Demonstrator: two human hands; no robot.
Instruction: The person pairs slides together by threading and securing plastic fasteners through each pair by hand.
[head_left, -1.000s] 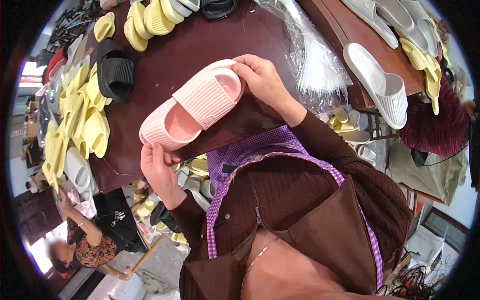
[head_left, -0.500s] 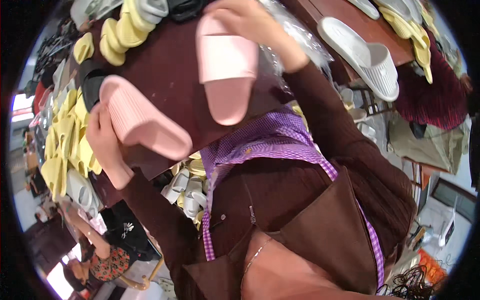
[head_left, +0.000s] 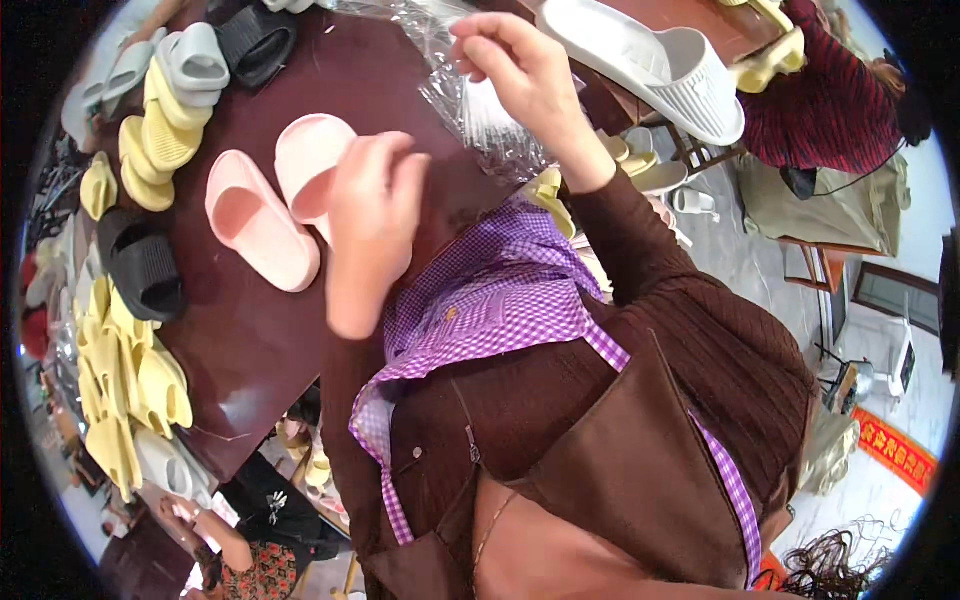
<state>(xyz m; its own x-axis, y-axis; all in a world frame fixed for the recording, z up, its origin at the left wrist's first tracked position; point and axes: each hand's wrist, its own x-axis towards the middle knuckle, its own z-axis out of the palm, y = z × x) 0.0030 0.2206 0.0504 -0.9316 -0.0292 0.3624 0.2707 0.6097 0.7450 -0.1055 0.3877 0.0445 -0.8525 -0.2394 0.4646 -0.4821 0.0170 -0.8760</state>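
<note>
Two pink slide slippers lie side by side on the dark red table (head_left: 250, 350). The left pink slipper (head_left: 275, 245) is in full view. My left hand (head_left: 372, 230) is over the right pink slipper (head_left: 305, 165) and hides part of it; its fingers are smeared by motion, so whether it touches the slipper is unclear. Raised to the right, my right hand (head_left: 525, 90) is empty, with its fingers loosely bent and apart. Beneath and beside it lie clear plastic bags (head_left: 490, 125).
Yellow slippers (head_left: 160, 130), grey slippers (head_left: 193, 60) and black slippers (head_left: 140, 265) line the table's left side. A large pale grey slipper (head_left: 650, 65) sits at the right, near a person in a dark red striped top (head_left: 820, 100). Another person (head_left: 265, 570) is at lower left.
Both pink slippers, earlier held one in each hand, now lie together on the table. My left hand has moved right across them; my right hand has let go and shifted toward the plastic bags.
</note>
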